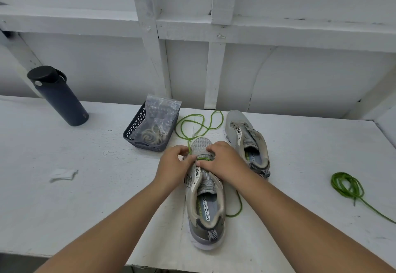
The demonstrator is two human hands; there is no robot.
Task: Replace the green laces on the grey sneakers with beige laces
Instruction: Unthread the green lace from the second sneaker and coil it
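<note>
Fingers [188, 159] seemingly pinch lace [199, 125]; white bench [85, 176].

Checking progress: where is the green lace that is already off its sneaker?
In the head view, the coiled green lace lies on the white table at far right, right of both sneakers, apart from them.

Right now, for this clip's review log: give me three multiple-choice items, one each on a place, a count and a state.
1. Where is the bag of beige laces?
A. in the basket
B. inside a sneaker
C. beside the bottle

2. How many sneakers are on the table?
A. one
B. two
C. three

3. What state is the far sneaker in?
A. fully laced
B. half laced
C. unlaced

Answers:
A: the bag sits in the basket.
B: the near sneaker and the far sneaker lie on the table.
C: its eyelets show no lace.
</note>
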